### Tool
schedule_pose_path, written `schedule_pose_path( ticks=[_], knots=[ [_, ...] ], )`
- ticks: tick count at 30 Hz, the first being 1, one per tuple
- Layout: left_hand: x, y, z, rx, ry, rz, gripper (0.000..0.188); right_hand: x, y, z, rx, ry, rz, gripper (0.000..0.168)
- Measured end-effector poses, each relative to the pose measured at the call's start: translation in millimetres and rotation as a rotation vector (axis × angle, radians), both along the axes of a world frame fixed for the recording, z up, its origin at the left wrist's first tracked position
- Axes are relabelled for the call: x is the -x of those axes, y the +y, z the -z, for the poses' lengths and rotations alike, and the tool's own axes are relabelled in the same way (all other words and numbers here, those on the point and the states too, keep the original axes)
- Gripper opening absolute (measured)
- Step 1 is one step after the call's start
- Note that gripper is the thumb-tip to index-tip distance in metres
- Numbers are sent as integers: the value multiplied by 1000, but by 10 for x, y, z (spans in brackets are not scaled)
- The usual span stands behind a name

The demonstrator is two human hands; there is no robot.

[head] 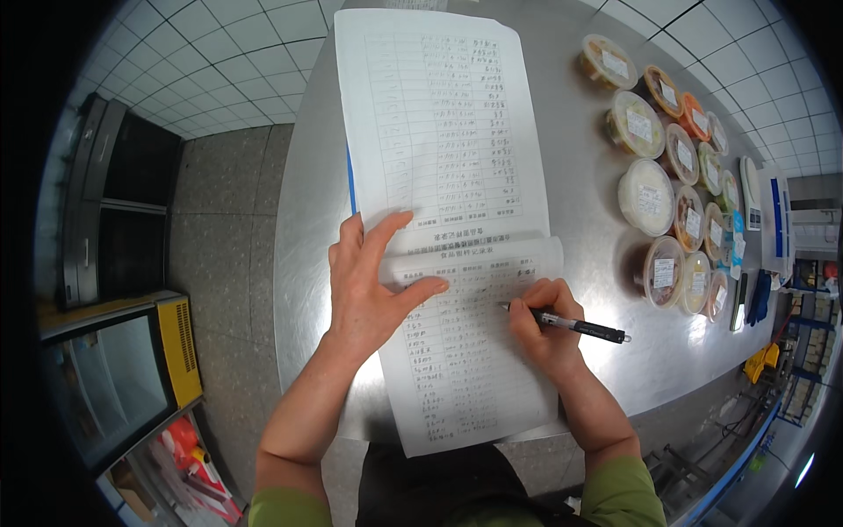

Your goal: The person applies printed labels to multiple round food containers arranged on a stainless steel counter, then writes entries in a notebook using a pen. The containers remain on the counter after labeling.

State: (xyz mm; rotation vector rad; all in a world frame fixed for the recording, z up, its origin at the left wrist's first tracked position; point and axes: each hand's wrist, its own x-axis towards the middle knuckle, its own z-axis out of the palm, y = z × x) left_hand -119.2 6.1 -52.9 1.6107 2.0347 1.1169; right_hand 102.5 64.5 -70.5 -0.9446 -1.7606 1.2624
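An open stack of printed table sheets (474, 395) with handwriting in its rows lies before me, its lower edge over the table's near edge. My right hand (546, 323) grips a black ballpoint pen (579, 326), the tip at the paper near the right-hand columns of the lower page. Spread across the fold, my left hand (375, 283) rests on the pages, thumb on the lower sheet and fingers by the upper page (454, 125). A strip of blue backing (351, 178) shows at the upper page's left edge.
The steel table (586, 388) carries several lidded round food tubs (646, 197) with labels on the right. Beyond them are a white scale (749, 191) and a white plastic box (777, 224). A glass-fronted cooler (112, 375) and a dark cabinet (125, 204) stand left.
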Motion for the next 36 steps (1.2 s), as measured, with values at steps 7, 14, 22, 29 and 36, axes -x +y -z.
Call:
schedule_pose_path(
  ticks=[7, 14, 22, 29, 36],
  knots=[
    [1, -4, 6, 7, 0, 4, 72, 12, 7, -17, -51, -46, -15, 23],
    [-3, -5, 24, 8, -20, -5, 73, -7, 5, -22, -37, -46, -9, 22],
    [2, -1, 51, 6, -6, -12, 74, -74, 24, -9, -9, -46, -7, 20],
    [-2, 4, 49, -8, -9, -7, 73, -36, 10, -15, 41, 16, 15, 21],
    [1, -1, 50, -8, -10, -5, 73, -58, 26, -30, -8, -88, -27, 23]
  ],
)
